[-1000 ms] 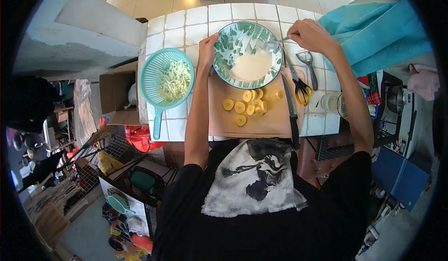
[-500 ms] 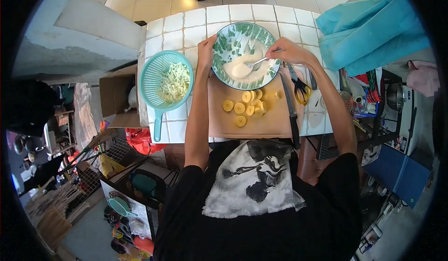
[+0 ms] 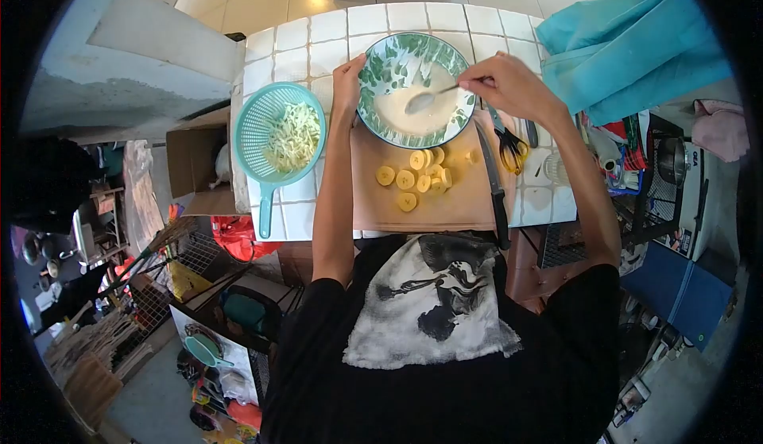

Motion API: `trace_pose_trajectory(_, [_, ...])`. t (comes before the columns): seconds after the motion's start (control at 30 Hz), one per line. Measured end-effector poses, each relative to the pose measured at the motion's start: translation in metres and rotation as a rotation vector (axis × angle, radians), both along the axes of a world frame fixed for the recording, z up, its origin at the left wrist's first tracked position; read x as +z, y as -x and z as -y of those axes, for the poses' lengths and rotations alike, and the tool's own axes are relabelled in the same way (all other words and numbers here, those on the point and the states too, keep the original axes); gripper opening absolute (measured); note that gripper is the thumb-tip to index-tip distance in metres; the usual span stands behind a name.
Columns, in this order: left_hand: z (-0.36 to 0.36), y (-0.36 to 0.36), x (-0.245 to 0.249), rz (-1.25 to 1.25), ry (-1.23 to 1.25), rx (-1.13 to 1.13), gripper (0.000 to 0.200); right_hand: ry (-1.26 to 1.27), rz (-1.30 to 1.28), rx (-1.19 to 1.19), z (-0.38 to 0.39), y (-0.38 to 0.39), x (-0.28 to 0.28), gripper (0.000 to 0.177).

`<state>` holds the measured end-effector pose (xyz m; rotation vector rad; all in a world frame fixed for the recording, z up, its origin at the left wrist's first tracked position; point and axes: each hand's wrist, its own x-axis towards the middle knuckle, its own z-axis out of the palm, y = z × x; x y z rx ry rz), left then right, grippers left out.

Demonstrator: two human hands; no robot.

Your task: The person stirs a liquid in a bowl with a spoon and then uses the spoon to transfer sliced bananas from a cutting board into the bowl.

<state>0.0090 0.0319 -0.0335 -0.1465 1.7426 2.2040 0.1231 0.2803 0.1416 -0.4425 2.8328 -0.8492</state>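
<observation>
With our left hand (image 3: 348, 84) closed on the rim of the round green-and-white patterned bowl (image 3: 388, 75), we hold a metal spoon (image 3: 421, 102) pinched by its handle in our right hand (image 3: 509, 85), its head over the pale, creamy liquid (image 3: 425, 123) in the bowl. The bowl stands on the white-tiled bench (image 3: 330, 25), at the far edge of the tan cutting board (image 3: 373, 214), where round yellow slices (image 3: 407, 179) lie near the black-handled knife (image 3: 491, 175). Left of the board we have the turquoise plastic colander (image 3: 254, 138) holding pale green shreds (image 3: 292, 137), and right of the knife, black-and-yellow-handled scissors (image 3: 513, 152).
</observation>
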Motion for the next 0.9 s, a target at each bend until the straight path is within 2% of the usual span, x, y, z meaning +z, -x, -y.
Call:
trace_pose_trajectory(0.07, [0.001, 0.000, 0.003, 0.012, -0.004, -0.001, 0.031, -0.027, 0.065, 0.032, 0.001, -0.002, -0.009, 0.016])
trace_pose_trajectory(0.13, [0.000, -0.002, 0.005, -0.017, 0.064, 0.013, 0.031, -0.086, -0.176, 0.107, -0.005, -0.004, -0.024, 0.016])
trace_pose_trajectory(0.27, [-0.002, -0.006, 0.013, -0.004, 0.026, -0.008, 0.032, -0.087, -0.104, 0.067, -0.023, 0.011, -0.008, 0.016])
trace_pose_trajectory(0.33, [-0.002, -0.005, 0.014, 0.005, 0.042, 0.010, 0.032, -0.180, -0.066, 0.013, -0.022, 0.019, 0.009, 0.017])
trace_pose_trajectory(0.43, [0.000, 0.001, 0.003, -0.011, 0.031, 0.001, 0.031, -0.325, -0.125, 0.030, -0.035, 0.041, 0.002, 0.016])
trace_pose_trajectory(0.47, [-0.003, 0.001, 0.001, -0.001, 0.023, -0.008, 0.031, -0.304, -0.122, 0.010, -0.039, 0.047, -0.005, 0.015])
trace_pose_trajectory(0.57, [0.004, -0.002, 0.007, 0.018, -0.037, -0.040, 0.031, -0.314, 0.015, 0.015, -0.038, 0.055, -0.005, 0.015])
trace_pose_trajectory(0.63, [0.000, -0.001, 0.005, -0.028, 0.024, 0.011, 0.030, -0.303, 0.064, 0.044, -0.038, 0.056, -0.008, 0.016])
trace_pose_trajectory(0.73, [-0.001, -0.003, 0.011, -0.022, 0.051, 0.022, 0.031, -0.092, 0.343, 0.113, -0.040, 0.055, -0.038, 0.020])
trace_pose_trajectory(0.9, [-0.001, -0.005, 0.014, -0.065, 0.067, 0.010, 0.030, 0.093, 0.360, 0.113, -0.017, 0.032, -0.059, 0.025])
